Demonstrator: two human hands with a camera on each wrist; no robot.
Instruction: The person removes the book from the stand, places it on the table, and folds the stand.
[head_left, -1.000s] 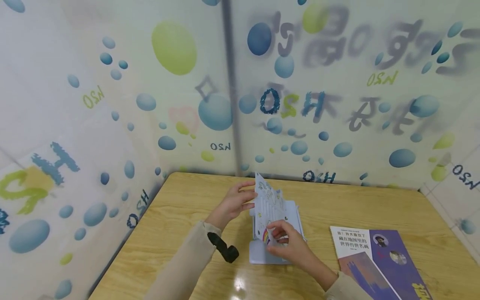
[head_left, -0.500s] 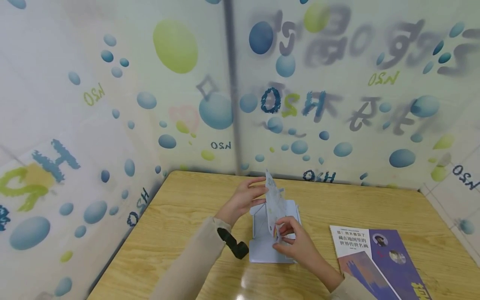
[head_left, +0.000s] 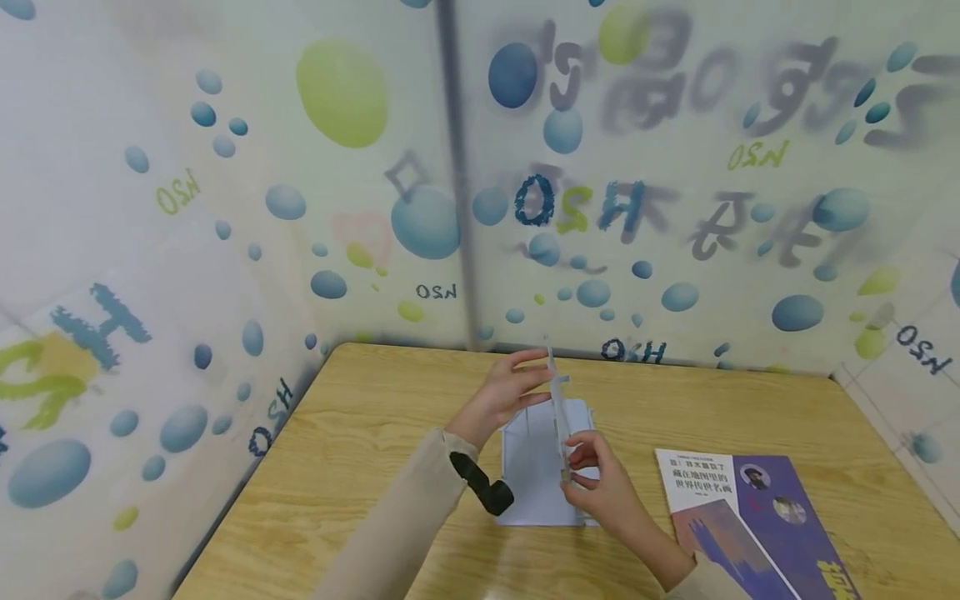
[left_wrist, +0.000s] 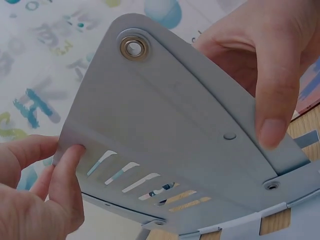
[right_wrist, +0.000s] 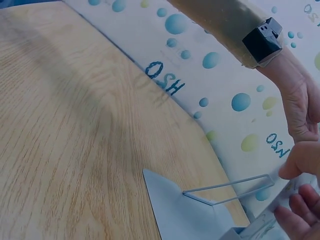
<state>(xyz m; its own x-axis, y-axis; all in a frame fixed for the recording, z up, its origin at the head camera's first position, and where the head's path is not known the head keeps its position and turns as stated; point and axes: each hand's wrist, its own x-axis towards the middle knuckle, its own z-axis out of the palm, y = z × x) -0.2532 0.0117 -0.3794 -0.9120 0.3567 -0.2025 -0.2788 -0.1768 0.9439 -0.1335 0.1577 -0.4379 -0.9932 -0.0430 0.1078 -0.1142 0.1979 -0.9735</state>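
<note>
A pale blue metal book stand [head_left: 528, 475] rests on the table, its hinged panel [left_wrist: 155, 105] raised nearly edge-on to the head camera. Slots and a metal eyelet show on the panel in the left wrist view. My left hand [head_left: 510, 392] pinches the panel's far side edge between thumb and fingers. Closer to me, my right hand [head_left: 600, 479] pinches the near part of the panel, its thumb flat on the metal in the left wrist view. A wire support [right_wrist: 230, 189] slants up from the base plate [right_wrist: 185, 215] in the right wrist view.
Right of the stand, a purple and white book [head_left: 750, 517] lies on the wooden table [head_left: 360, 417]. Printed curtain-like walls [head_left: 675, 208] with bubbles and lettering stand behind the table and on both sides.
The panel has swung to the right, from showing its printed face to nearly edge-on. Both hands have moved rightward with it, uncovering more of the base.
</note>
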